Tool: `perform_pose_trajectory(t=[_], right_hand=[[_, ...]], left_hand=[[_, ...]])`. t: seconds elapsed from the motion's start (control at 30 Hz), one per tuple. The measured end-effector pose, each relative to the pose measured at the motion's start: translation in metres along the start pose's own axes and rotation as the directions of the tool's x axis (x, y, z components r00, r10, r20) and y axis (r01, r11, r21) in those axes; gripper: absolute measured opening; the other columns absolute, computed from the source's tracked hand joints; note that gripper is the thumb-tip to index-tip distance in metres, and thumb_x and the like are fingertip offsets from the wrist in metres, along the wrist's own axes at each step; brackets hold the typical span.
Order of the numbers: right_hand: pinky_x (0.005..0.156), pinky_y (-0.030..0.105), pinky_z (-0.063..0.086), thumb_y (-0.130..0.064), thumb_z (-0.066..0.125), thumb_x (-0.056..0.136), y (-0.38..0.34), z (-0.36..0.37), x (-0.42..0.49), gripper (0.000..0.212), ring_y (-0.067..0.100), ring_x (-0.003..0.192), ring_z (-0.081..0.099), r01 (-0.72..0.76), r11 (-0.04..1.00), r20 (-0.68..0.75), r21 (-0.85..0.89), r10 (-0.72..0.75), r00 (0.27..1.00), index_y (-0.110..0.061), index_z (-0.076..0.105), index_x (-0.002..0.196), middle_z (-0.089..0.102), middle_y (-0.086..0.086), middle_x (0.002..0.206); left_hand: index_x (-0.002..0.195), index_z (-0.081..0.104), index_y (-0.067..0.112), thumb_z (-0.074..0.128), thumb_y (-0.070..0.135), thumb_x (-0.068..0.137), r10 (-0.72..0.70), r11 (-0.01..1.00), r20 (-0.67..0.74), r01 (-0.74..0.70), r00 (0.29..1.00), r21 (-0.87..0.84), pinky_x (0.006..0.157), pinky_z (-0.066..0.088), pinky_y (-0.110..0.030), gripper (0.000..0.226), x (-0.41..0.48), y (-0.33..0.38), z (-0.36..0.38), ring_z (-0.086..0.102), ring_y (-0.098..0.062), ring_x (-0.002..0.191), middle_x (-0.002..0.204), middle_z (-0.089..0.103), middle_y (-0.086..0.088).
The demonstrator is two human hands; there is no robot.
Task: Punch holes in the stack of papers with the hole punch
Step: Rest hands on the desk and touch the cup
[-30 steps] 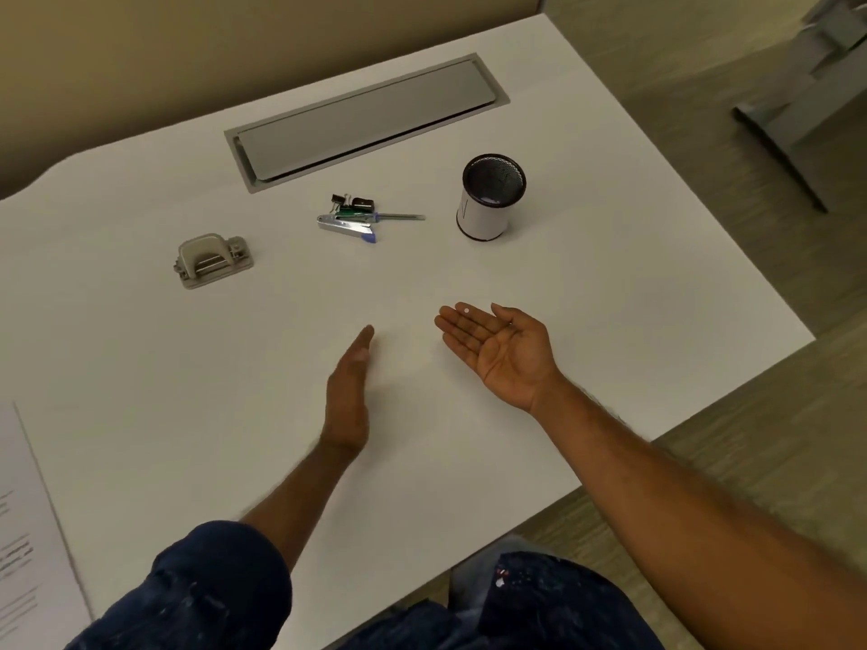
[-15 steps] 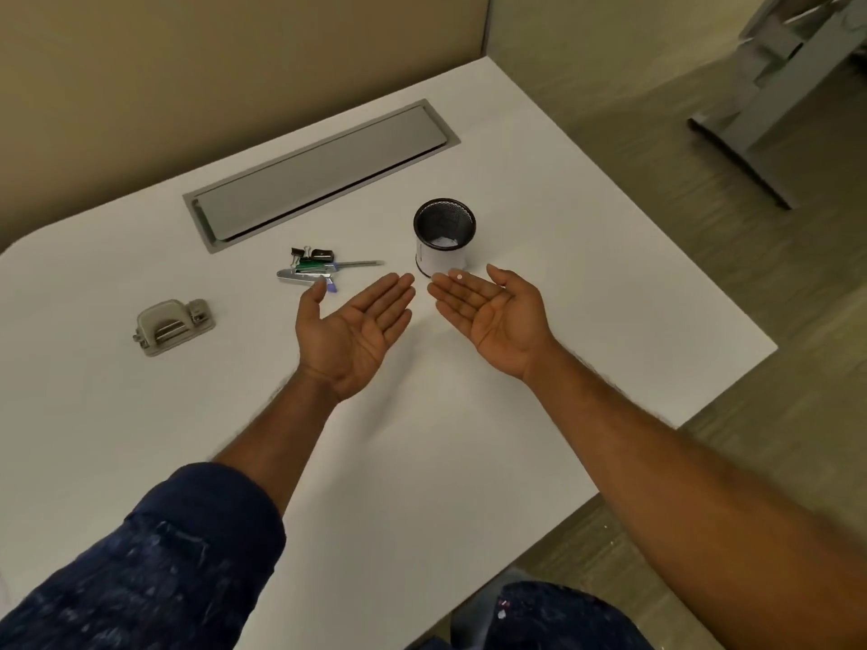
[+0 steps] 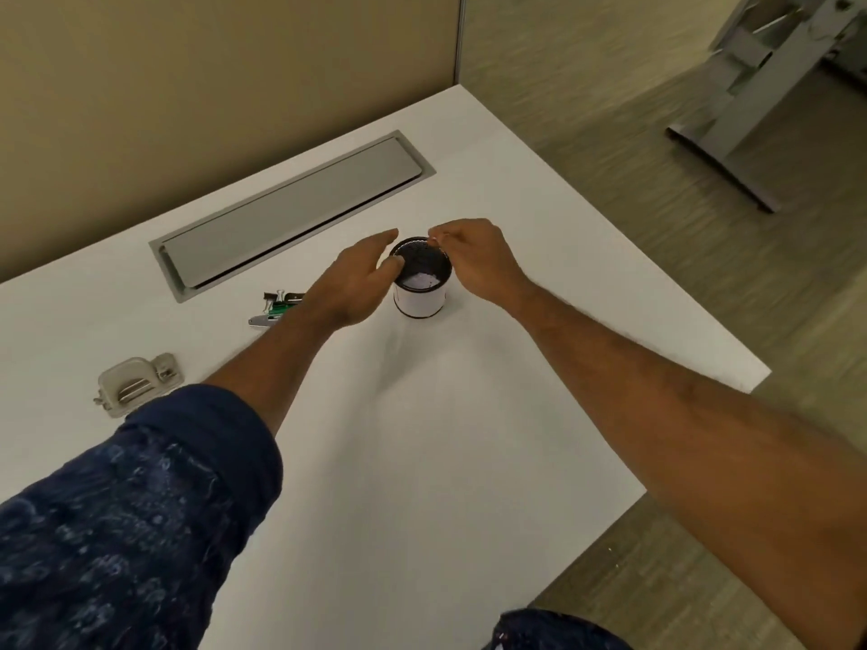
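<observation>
The grey hole punch lies on the white desk at the left, partly behind my left sleeve. No stack of papers is in view. Both hands hover at a small black mesh cup with a white band, which holds white paper bits. My left hand is at the cup's left rim, fingers spread, thumb touching the rim. My right hand is over the right rim, fingertips pinched together on a tiny white paper bit.
A grey cable-tray lid is set into the desk behind the cup. A stapler with binder clips lies left of the cup. The desk's right edge drops to the floor; another desk's grey leg stands far right.
Both hands turned from palms-up above the desk and moved forward to the cup. My right fingers closed into a pinch. The view shifted, and the paper at lower left left the frame.
</observation>
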State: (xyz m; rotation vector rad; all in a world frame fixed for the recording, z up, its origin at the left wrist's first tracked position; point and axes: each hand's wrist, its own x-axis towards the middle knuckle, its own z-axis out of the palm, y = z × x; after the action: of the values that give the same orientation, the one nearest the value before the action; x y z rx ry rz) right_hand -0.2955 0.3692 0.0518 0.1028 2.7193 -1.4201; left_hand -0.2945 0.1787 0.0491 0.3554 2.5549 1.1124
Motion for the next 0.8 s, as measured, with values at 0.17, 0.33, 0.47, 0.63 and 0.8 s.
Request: perform_pose_trajectory(t=[0.17, 0.33, 0.47, 0.63, 0.8], right_hand=[[0.067, 0.035, 0.047, -0.011, 0.044, 0.091, 0.004, -0.001, 0.016, 0.025, 0.029, 0.075, 0.061, 0.248, 0.888, 0.206, -0.388, -0.179, 0.962, -0.008, 0.067, 0.083, 0.070, 0.011, 0.084], [0.065, 0.033, 0.047, -0.017, 0.052, 0.088, -0.002, 0.001, 0.024, 0.024, 0.028, 0.078, 0.062, 0.331, 0.742, 0.241, -0.583, -0.230, 0.943, -0.020, 0.074, 0.100, 0.072, 0.008, 0.091], [0.075, 0.037, 0.052, -0.017, 0.059, 0.086, -0.007, -0.001, 0.028, 0.018, 0.025, 0.087, 0.063, 0.312, 0.746, 0.211, -0.589, -0.230, 0.950, -0.020, 0.074, 0.097, 0.072, 0.004, 0.097], [0.079, 0.038, 0.053, -0.003, 0.057, 0.083, -0.010, -0.004, 0.031, 0.025, 0.025, 0.092, 0.063, 0.299, 0.761, 0.227, -0.576, -0.203, 0.953, -0.014, 0.075, 0.096, 0.070, 0.006, 0.100], [0.086, 0.041, 0.054, 0.006, 0.056, 0.080, -0.011, -0.006, 0.026, 0.036, 0.025, 0.097, 0.065, 0.292, 0.811, 0.260, -0.507, -0.179, 0.949, -0.014, 0.073, 0.104, 0.072, 0.007, 0.107]], left_hand=[[0.150, 0.032, 0.009, 0.029, 0.042, 0.086, 0.022, 0.948, 0.107, -0.054, 0.994, 0.313, 0.117, 0.027, -0.040, 0.073, 0.012, 0.005, -0.008, 0.032, -0.024, 0.144, 0.157, 0.035, -0.010], [0.130, 0.046, -0.005, 0.027, 0.035, 0.083, 0.005, 0.916, 0.144, -0.062, 0.990, 0.396, 0.103, 0.040, -0.051, 0.064, 0.021, 0.017, -0.014, 0.047, -0.036, 0.125, 0.136, 0.050, -0.025], [0.130, 0.046, -0.004, 0.025, 0.033, 0.082, -0.030, 0.903, 0.145, -0.035, 0.989, 0.427, 0.105, 0.040, -0.051, 0.064, 0.025, 0.016, -0.018, 0.046, -0.036, 0.127, 0.137, 0.049, -0.024], [0.141, 0.042, 0.003, 0.030, 0.032, 0.084, -0.059, 0.899, 0.159, -0.017, 0.986, 0.437, 0.112, 0.034, -0.047, 0.065, 0.027, 0.006, -0.021, 0.040, -0.032, 0.136, 0.149, 0.044, -0.017], [0.151, 0.031, 0.011, 0.047, 0.015, 0.095, 0.014, 0.943, 0.098, -0.046, 0.995, 0.329, 0.121, 0.022, -0.036, 0.059, 0.027, -0.004, -0.017, 0.029, -0.022, 0.146, 0.158, 0.033, -0.007]])
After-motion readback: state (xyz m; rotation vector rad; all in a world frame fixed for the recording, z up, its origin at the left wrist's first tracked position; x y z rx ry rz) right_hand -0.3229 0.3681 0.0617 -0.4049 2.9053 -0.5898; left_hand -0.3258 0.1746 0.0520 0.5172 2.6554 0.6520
